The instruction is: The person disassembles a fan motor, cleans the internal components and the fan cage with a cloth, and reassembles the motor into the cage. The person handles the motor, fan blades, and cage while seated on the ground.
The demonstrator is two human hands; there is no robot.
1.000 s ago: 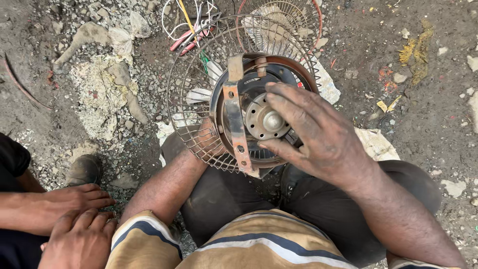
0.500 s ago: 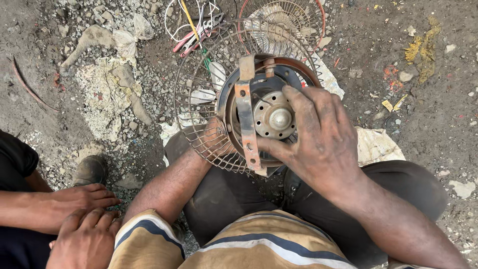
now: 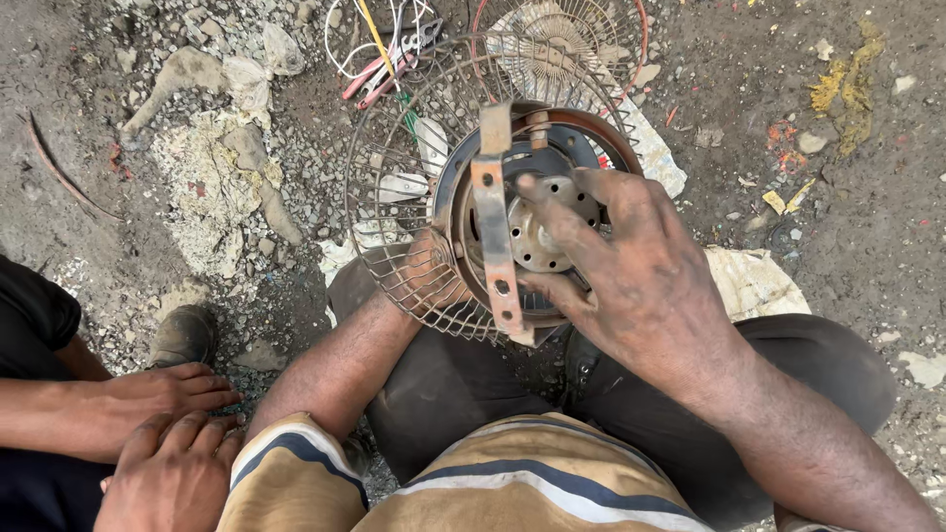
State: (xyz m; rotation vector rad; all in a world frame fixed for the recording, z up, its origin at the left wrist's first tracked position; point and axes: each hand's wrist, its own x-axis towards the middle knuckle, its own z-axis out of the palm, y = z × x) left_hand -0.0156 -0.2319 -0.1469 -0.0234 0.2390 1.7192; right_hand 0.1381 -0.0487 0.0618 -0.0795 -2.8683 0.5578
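Observation:
A rusty wire fan guard (image 3: 394, 197) with a round motor (image 3: 537, 222) in its middle rests on my lap. A rusty metal bracket (image 3: 493, 227) runs across the motor's face. My left hand (image 3: 434, 271) reaches under the guard and holds it from behind the wires. My right hand (image 3: 631, 266) lies over the motor, with its fingers closed around the silver hub and the motor rim.
A second wire guard (image 3: 562, 39) with a red rim lies on the ground beyond. Red-handled pliers (image 3: 389, 64) and white wires (image 3: 360, 39) lie at the top. Another person's two hands (image 3: 168, 424) rest at the lower left. Rubble and scraps cover the dirt.
My right hand has shifted a little on the motor, fingers turning around the hub. The guard and motor sit slightly higher and further right in view.

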